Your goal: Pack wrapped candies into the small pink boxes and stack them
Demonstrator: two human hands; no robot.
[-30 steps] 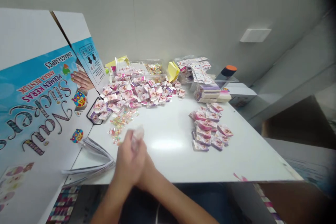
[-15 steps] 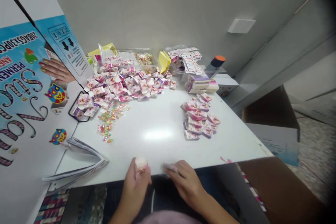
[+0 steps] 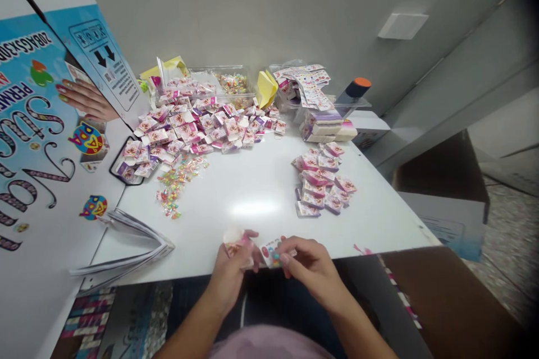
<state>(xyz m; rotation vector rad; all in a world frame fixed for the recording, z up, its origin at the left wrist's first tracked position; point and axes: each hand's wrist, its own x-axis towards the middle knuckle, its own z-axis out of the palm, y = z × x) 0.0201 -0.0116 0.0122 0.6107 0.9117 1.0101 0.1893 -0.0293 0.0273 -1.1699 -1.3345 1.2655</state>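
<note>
At the table's front edge my left hand (image 3: 229, 269) grips a small pink and white box (image 3: 238, 248) with its top flap up. My right hand (image 3: 309, 262) pinches a small printed packet or sticker with coloured spots (image 3: 272, 251), close to the box's right side. Small candy packets (image 3: 174, 184) lie loose on the white table (image 3: 252, 179). Behind them is a large heap of pink and white boxes (image 3: 189, 123). A smaller group of boxes (image 3: 322, 179) lies at the right.
Clear trays with candy (image 3: 233, 84) and printed sheets (image 3: 307, 87) stand at the back, near an orange-capped tube (image 3: 356, 90) and yellow paper (image 3: 266, 90). A folded booklet (image 3: 138, 255) lies front left, beside a large printed carton (image 3: 37, 123).
My hands have come closer together over the table edge. The coloured item in my right hand now shows clearly beside the box. The camera view has shifted slightly.
</note>
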